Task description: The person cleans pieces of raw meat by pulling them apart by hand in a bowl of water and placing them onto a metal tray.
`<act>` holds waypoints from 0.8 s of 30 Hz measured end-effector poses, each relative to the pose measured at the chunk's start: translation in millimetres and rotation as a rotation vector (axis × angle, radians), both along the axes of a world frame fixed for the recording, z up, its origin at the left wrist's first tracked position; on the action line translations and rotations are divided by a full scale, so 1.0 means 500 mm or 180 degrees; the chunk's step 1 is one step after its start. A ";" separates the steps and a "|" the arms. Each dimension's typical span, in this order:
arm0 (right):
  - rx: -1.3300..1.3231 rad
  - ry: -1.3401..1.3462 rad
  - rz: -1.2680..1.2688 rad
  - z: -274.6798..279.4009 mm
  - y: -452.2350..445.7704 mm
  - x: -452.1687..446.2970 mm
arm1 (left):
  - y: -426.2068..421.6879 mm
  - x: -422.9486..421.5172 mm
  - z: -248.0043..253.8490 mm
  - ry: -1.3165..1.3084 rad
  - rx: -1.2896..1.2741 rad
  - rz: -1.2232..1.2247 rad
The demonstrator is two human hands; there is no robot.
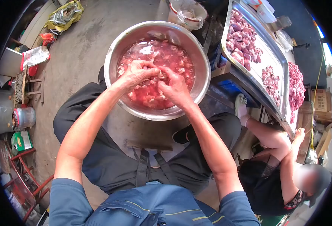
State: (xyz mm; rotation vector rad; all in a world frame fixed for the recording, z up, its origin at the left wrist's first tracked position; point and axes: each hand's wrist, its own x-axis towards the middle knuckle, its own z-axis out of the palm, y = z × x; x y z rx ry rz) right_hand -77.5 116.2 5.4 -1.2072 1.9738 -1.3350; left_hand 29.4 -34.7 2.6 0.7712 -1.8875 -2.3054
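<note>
Blue shirt nearest, 2 hands meeting over a basin

Below the blue shirt's (pixel 147 211) owner's gaze, the left hand (pixel 139 74) pinches its fingertips closed against the curled right hand (pixel 174 86); what sits between them is too small to tell, and the right's grip is unclear. Pale meat pieces (pixel 151 100) lie in red water inside the metal basin (pixel 151 114). Rightward, a tray (pixel 263 56) bears darker meat (pixel 242 37), near 1 seated person (pixel 262 188).

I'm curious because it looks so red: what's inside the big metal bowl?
The bowl holds reddish water and pale, meaty-looking bits. The left hand and right hand cover some; the bottom is hidden.
</note>
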 end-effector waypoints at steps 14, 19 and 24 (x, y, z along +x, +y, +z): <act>0.0359 0.1154 0.0119 -0.009 0.001 -0.012 | 0.021 0.000 -0.007 -0.0030 -0.0412 -0.0167; 0.0476 0.1017 0.0193 -0.007 -0.004 -0.009 | 0.021 -0.004 -0.013 0.0126 0.0047 -0.0009; 0.0577 0.0887 0.0134 -0.005 -0.006 -0.010 | 0.026 -0.007 -0.015 0.0216 0.0560 0.0207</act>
